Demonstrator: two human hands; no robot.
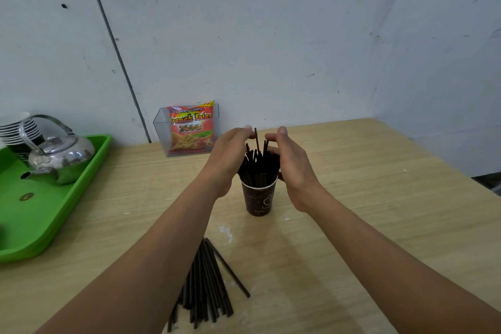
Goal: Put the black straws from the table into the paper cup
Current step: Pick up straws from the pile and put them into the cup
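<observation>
The cup point(259, 199) stands mid-tabletop point(366, 198), crammed with upright straws point(257, 168). The right hand point(294, 168) curls round their right side, fingers touching the tips. The left hand point(230, 156) curves in from the left, its blurred fingertips at the tallest straw; whether it pinches, I cannot tell. A pile point(207, 287) of more straws lies nearer, beside the left forearm.

upright paper cup point(257, 199) holding black straws point(257, 163)
</observation>
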